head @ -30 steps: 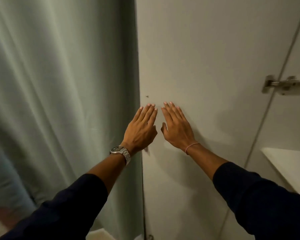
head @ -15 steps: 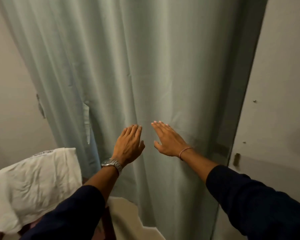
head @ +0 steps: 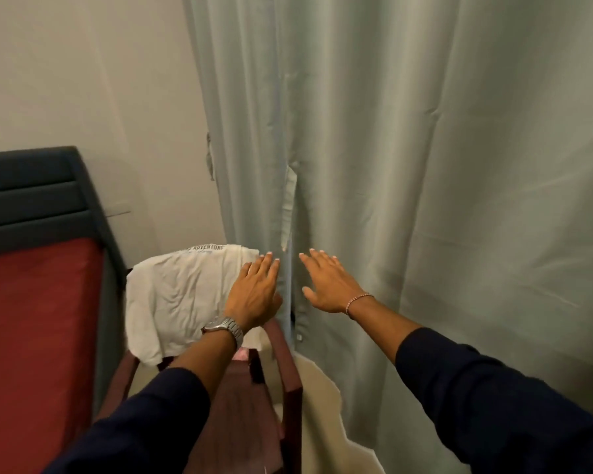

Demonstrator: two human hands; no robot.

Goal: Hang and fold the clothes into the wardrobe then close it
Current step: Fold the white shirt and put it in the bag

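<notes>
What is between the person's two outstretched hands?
In the head view, only the pale green curtain shows in the gap between the left hand and the right hand.

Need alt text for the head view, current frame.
Two open hands, left hand and right hand, reach forward toward a white T-shirt draped over a wooden chair, beside a grey-green curtain. A bed with a red sheet lies at left.
</notes>
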